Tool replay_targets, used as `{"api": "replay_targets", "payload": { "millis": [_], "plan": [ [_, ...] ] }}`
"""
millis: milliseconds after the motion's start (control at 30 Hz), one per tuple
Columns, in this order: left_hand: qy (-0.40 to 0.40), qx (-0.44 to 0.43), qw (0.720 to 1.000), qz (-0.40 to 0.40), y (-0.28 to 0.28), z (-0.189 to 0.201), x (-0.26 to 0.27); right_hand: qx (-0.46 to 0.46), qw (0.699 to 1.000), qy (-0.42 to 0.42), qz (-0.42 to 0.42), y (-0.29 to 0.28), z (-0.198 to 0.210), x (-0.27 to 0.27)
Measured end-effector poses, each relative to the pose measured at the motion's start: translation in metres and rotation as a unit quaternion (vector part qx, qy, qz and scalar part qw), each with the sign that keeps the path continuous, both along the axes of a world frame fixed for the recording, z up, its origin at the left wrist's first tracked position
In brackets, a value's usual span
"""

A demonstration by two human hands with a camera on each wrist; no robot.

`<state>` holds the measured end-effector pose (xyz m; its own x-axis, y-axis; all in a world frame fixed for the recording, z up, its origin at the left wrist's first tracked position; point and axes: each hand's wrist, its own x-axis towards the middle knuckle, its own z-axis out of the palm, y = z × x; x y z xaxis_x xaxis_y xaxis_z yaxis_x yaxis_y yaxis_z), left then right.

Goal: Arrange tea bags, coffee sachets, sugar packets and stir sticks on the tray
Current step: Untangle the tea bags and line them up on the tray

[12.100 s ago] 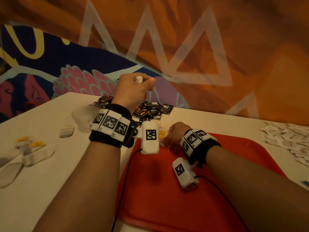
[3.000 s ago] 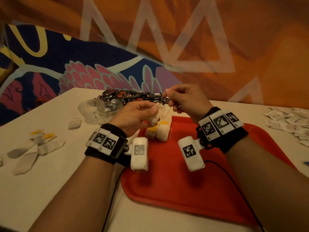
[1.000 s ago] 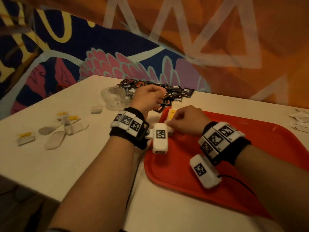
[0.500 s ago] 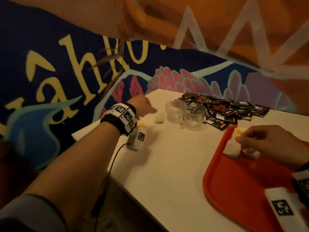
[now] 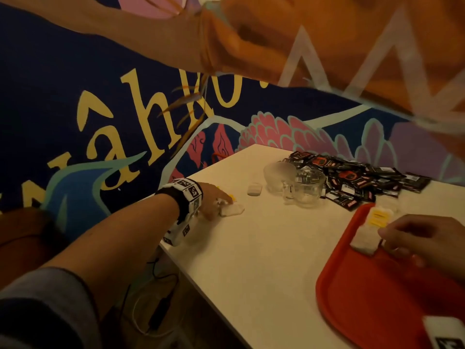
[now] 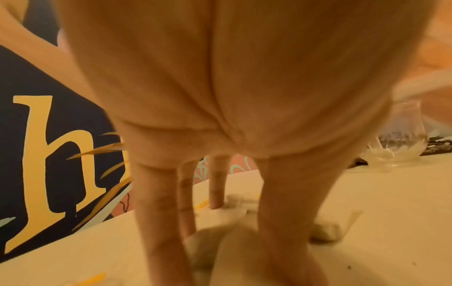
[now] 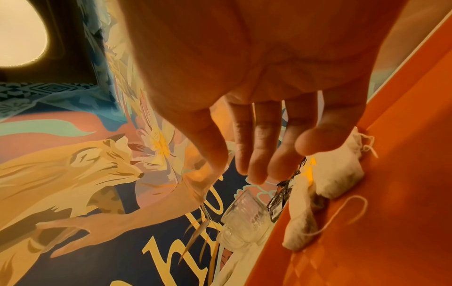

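At the table's far left edge, your left hand (image 5: 214, 200) comes down on a loose tea bag (image 5: 232, 210): in the left wrist view the fingers (image 6: 159, 222) stand nearly straight with their tips on the pale paper, pressing or gathering it, not yet curled round it, so I judge the pickup is only beginning. A yellow tag (image 5: 233, 197) peeks out just past the fingertips, which suggests more bags lie under the hand. Your right hand (image 5: 425, 238) rests on the red tray (image 5: 352, 285), fingers relaxed and lightly bent over the tea bags already laid there (image 5: 366, 239); it seems to be steadying them so the row keeps its place while the other arm reaches away. It pinches nothing that I can see. In the right wrist view two bags (image 7: 335, 174) lie side by side on the tray, a string (image 7: 352, 211) looping loose beside them. Beyond the tray's corner stand two glass cups (image 5: 302, 190), a small white packet (image 5: 254, 189) just left of them, and behind them the heap of black coffee sachets (image 5: 352, 177), untouched on the table (image 5: 264, 260).
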<state>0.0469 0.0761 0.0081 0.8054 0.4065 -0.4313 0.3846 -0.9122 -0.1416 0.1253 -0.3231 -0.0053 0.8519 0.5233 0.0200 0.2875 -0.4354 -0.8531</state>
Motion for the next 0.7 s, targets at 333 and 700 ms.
{"api": "replay_targets", "payload": {
  "millis": [333,700],
  "plan": [
    [-0.128,-0.006,0.992,-0.003,0.001,-0.016,0.008,-0.006,1.000,0.005,0.028,-0.001,-0.006,0.011],
    [-0.326,-0.351,0.878,-0.003,-0.044,0.016,0.028,0.022,0.999,-0.027,0.018,0.006,-0.007,0.013]
  ]
}}
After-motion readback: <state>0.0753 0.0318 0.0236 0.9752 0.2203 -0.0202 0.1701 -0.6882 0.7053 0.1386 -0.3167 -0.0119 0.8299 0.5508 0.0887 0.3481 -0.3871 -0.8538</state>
